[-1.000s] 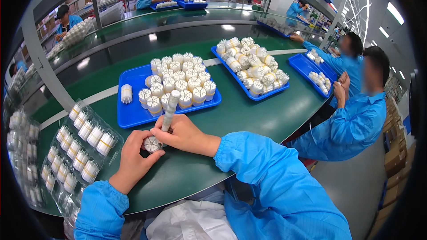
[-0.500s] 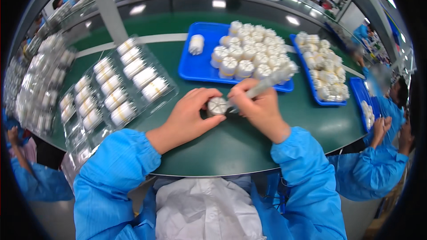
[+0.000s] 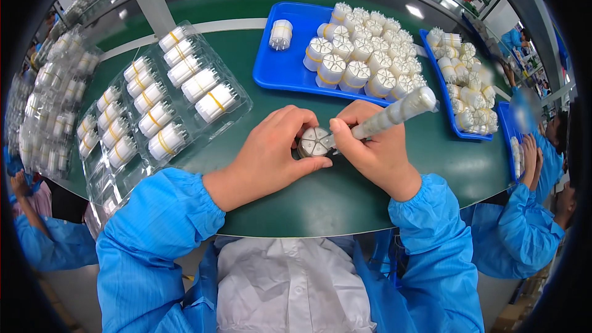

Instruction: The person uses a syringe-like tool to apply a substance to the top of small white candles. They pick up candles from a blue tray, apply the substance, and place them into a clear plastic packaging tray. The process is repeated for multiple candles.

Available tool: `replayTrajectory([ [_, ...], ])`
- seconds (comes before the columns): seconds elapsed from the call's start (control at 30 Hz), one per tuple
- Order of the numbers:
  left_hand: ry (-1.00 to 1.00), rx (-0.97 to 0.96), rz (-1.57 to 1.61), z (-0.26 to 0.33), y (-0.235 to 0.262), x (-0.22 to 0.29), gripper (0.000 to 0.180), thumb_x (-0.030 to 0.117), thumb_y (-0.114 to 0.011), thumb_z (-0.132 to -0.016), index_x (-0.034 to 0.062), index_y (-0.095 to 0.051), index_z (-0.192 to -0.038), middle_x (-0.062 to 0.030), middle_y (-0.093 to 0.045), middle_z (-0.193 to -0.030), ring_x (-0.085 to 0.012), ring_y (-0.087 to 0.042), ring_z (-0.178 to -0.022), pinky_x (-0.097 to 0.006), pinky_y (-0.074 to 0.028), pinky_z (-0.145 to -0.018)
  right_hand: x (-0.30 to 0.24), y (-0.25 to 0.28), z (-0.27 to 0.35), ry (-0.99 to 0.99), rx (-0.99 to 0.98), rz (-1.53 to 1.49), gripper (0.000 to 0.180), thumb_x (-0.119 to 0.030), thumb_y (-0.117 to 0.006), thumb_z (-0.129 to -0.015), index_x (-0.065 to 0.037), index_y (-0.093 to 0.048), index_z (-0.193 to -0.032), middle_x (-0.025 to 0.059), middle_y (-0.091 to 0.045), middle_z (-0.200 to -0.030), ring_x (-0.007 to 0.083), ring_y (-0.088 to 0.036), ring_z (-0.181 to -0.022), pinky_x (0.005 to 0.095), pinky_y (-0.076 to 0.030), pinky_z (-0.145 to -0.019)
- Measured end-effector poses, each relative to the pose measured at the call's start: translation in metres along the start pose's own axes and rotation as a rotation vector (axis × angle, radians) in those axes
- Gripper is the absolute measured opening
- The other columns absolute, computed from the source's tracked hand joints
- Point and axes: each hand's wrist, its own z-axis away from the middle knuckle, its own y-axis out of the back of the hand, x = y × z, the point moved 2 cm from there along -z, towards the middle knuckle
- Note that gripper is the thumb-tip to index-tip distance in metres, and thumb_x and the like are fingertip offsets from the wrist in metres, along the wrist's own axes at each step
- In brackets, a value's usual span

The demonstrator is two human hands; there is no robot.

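My left hand (image 3: 271, 151) grips a small white cylindrical part (image 3: 314, 142) with a segmented top, held just above the green table (image 3: 320, 200). My right hand (image 3: 373, 151) holds a white pen-like tool (image 3: 398, 111), its tip at the top of that part. Right behind my hands lies a blue tray (image 3: 280, 68) packed with several similar white cylinders, one standing apart at its far left.
A clear plastic blister tray (image 3: 231, 95) with rows of white parts lies at the left, with more such trays stacked beyond. A second blue tray (image 3: 441, 80) of parts sits at the right. Another worker in blue sleeves (image 3: 524, 222) sits at my right.
The view has swung left and down, so my hands now sit at the centre. My hands keep the part and the tool, working close together.
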Motion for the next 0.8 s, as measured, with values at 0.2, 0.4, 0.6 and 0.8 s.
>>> replayTrajectory([
  [0.2,0.011,-0.009,-0.057,0.000,0.001,0.001,0.055,0.024,-0.092,-0.071,0.0046,-0.059,-0.110,-0.0069,-0.058,-0.100,-0.0194,-0.057,-0.076,-0.032,-0.050,-0.067,0.003,-0.005,0.000,-0.124,-0.040,-0.058,0.017,-0.013,-0.072,-0.092,0.000,-0.067,-0.084,0.0080,-0.066,-0.070,0.0147,-0.061,-0.061,0.0304,-0.047,-0.056],
  [0.4,-0.072,0.020,-0.083,0.000,0.002,0.003,0.050,0.014,-0.086,-0.075,0.0031,-0.059,-0.117,-0.0104,-0.061,-0.106,-0.0236,-0.062,-0.086,-0.033,-0.054,-0.072,0.005,0.001,0.004,-0.193,0.053,-0.178,0.018,-0.015,-0.069,-0.094,0.000,-0.067,-0.085,0.0046,-0.066,-0.069,0.0097,-0.059,-0.063,0.0284,-0.046,-0.056],
  [0.6,-0.118,0.005,-0.069,0.001,0.001,0.004,0.051,0.009,-0.080,-0.078,0.0024,-0.059,-0.125,-0.0145,-0.062,-0.115,-0.0283,-0.063,-0.101,-0.035,-0.056,-0.079,0.004,0.004,-0.002,-0.227,0.019,-0.189,0.018,-0.016,-0.070,-0.094,0.000,-0.067,-0.086,0.0025,-0.064,-0.069,0.0074,-0.057,-0.062,0.0259,-0.044,-0.055],
  [0.8,-0.130,0.008,-0.149,0.000,0.003,0.008,0.053,0.015,-0.082,-0.079,0.0031,-0.059,-0.125,-0.0138,-0.061,-0.111,-0.0284,-0.062,-0.100,-0.038,-0.054,-0.080,0.008,-0.001,-0.002,-0.152,-0.021,-0.079,0.018,-0.017,-0.071,-0.094,0.000,-0.068,-0.087,0.0038,-0.067,-0.071,0.0088,-0.059,-0.065,0.0272,-0.046,-0.056],
])
